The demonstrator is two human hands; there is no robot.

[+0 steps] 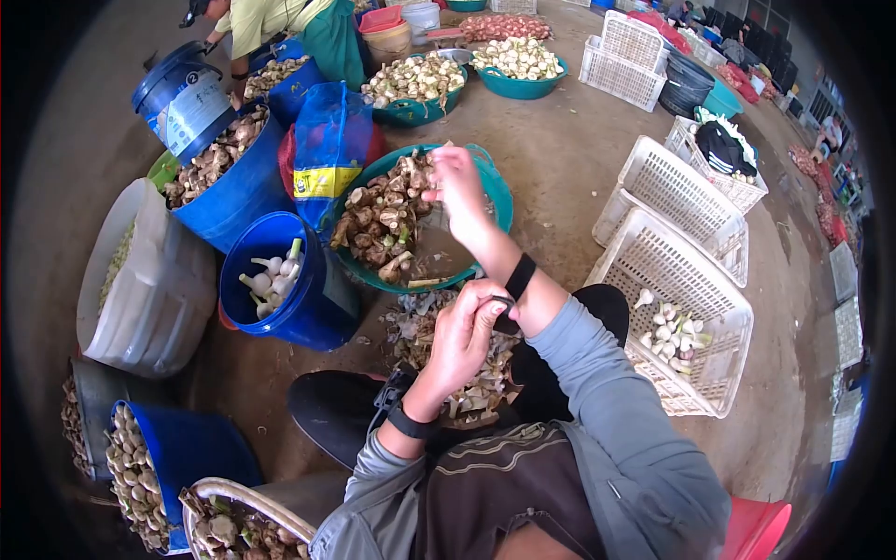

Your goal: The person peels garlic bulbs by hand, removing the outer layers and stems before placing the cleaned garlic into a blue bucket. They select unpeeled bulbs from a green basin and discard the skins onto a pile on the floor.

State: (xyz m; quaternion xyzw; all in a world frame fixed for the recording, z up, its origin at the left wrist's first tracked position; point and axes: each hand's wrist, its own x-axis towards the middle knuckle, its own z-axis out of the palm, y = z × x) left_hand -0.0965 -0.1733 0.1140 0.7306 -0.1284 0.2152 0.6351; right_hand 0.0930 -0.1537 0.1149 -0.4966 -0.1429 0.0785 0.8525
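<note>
My right hand (pixel 459 191) is over the right part of a teal basin (pixel 499 201), its thumb and fingers apart and slightly blurred, with nothing visible in it. Brown, soil-stained garlic bulbs (pixel 381 219) are piled at the basin's left side. Close to my right wrist, which wears a black band (pixel 521 276), my left hand (pixel 464 334) is closed. A small dark thing shows at its thumb and fingertips, but I cannot make out what it is. Between my legs lies a heap of garlic peelings and trimmings (pixel 476 387).
A blue bucket (pixel 308 322) with white garlic stands at the left. A white crate (pixel 644 243) holding trimmed bulbs is at the right. Tubs of garlic line the left side, and a blue mesh bag (pixel 329 131) sits behind the basin. Another person (pixel 271 28) bends over buckets at upper left.
</note>
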